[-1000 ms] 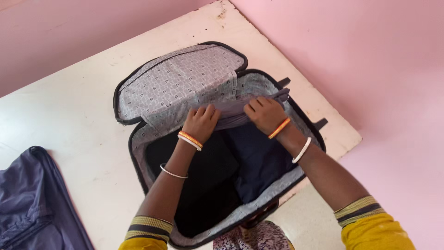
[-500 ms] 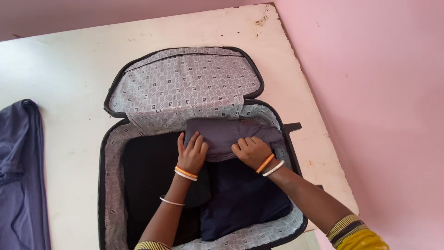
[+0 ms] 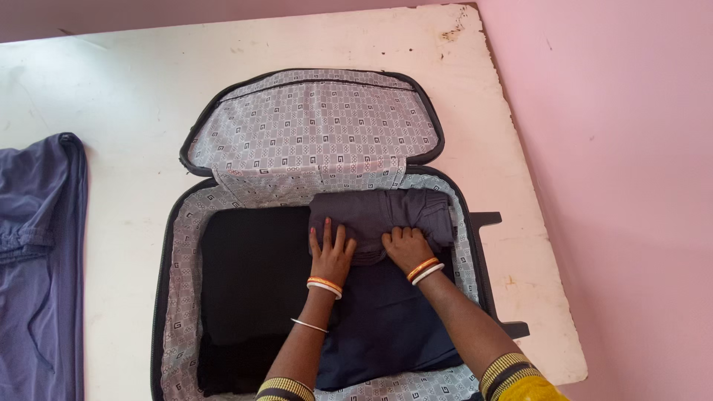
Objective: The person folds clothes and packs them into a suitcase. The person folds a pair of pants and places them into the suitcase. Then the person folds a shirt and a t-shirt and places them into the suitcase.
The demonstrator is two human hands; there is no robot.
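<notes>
An open suitcase with grey patterned lining lies on a white table, its lid folded back. A folded grey garment rests at the far right inside. My left hand lies flat on the garment's near edge, fingers spread. My right hand presses down on the same garment beside it, fingers curled at the fold. Under the grey piece lies a folded navy garment. A black garment fills the left half of the case.
A blue-grey garment lies spread on the table at the far left. The suitcase's black handle brackets stick out on its right side. A pink wall runs close along the table's right edge.
The grey garment has gone from being held up at the lid hinge to lying inside the case. Both hands moved down with it and now press on it.
</notes>
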